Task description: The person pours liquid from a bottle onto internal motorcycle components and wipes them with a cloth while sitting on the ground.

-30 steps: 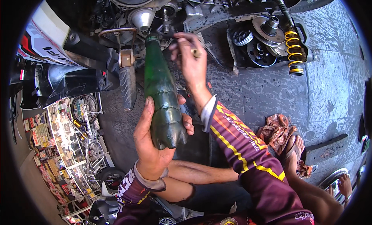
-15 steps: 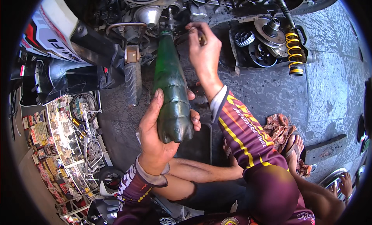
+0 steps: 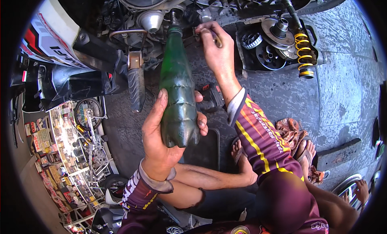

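My left hand (image 3: 155,131) is wrapped around the lower part of a green plastic bottle (image 3: 178,83), its base toward me. The bottle's neck points away, up to the dark engine parts (image 3: 177,12) of a partly stripped motorcycle. Right of the neck, my right hand (image 3: 217,44) is closed around a slim tool with a yellowish-brown handle (image 3: 218,41). That tool's far end is lost against the dark engine, so its kind cannot be told. Just left of the bottle's mouth is a silver cone-shaped metal part (image 3: 151,21).
At the right, a black tray (image 3: 242,59) holds metal discs (image 3: 278,34). A shock absorber with a yellow spring (image 3: 304,48) hangs beside it. White-and-red bodywork (image 3: 52,40) and a footpeg (image 3: 136,87) stand left. Below are a patterned rag (image 3: 291,131), a dark block (image 3: 338,153) and another person's hand (image 3: 361,191).
My right hand has shifted slightly right, with the tool still in it. The bottle stays in my left hand, almost unmoved, while the view has shifted a little.
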`<state>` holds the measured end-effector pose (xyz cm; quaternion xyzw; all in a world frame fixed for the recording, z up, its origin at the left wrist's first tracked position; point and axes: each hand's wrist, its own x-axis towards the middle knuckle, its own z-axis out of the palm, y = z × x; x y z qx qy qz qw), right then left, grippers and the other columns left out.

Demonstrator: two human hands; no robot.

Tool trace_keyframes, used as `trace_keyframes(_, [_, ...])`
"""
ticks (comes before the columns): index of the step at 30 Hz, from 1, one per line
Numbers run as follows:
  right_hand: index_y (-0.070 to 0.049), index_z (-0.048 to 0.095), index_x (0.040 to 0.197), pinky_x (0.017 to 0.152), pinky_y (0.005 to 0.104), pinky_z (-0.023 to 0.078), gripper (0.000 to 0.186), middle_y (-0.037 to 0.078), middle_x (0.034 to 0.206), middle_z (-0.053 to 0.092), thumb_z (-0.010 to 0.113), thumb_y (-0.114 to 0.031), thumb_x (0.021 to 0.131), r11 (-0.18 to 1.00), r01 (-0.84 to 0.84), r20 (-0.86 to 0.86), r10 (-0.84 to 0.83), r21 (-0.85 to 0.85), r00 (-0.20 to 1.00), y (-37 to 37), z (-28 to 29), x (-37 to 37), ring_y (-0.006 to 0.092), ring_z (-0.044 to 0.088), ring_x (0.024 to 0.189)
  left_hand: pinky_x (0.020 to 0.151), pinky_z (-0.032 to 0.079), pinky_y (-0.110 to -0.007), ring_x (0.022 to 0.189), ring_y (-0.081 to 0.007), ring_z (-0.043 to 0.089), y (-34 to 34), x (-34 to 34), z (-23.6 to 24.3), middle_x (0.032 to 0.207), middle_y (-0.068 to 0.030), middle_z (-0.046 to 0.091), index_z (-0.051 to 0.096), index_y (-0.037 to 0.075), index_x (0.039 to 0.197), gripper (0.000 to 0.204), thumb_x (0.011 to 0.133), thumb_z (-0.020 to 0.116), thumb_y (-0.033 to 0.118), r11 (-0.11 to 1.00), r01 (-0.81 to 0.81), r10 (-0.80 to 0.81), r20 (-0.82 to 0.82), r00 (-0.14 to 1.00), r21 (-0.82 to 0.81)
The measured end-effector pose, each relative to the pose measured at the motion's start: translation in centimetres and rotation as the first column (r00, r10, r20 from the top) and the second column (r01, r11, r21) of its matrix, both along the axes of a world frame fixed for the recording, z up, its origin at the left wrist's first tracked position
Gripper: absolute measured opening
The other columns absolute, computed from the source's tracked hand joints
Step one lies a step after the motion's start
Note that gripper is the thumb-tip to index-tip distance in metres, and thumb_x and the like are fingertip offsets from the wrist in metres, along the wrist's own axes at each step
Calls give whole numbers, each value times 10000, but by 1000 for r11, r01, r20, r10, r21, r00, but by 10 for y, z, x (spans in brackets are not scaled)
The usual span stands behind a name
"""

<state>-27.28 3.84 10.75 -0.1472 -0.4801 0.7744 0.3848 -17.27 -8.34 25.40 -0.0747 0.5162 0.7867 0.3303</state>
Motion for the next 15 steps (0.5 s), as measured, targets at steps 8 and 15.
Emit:
trace_keyframes(8, [1,623,916,748,318,531,105,151,858,698,547,-70,905,997,7,5,-7,83,1000,7,8,7,255,709,805,642,554,-432,754,-307,641,4,-6,0,1137,-217,570,438,-16,1286,518,1037,353,431,1000,15,-15,-3,1000,12])
trace_keyframes(15, [22,616,961,745,251,496,114,78,851,681,527,-46,943,974,69,-7,-69,215,998,11,17,20,113,634,794,629,555,-429,748,-307,645,9,-9,4,1140,-225,574,443,-25,1278,532,1033,354,439,998,35,-34,-12,999,49])
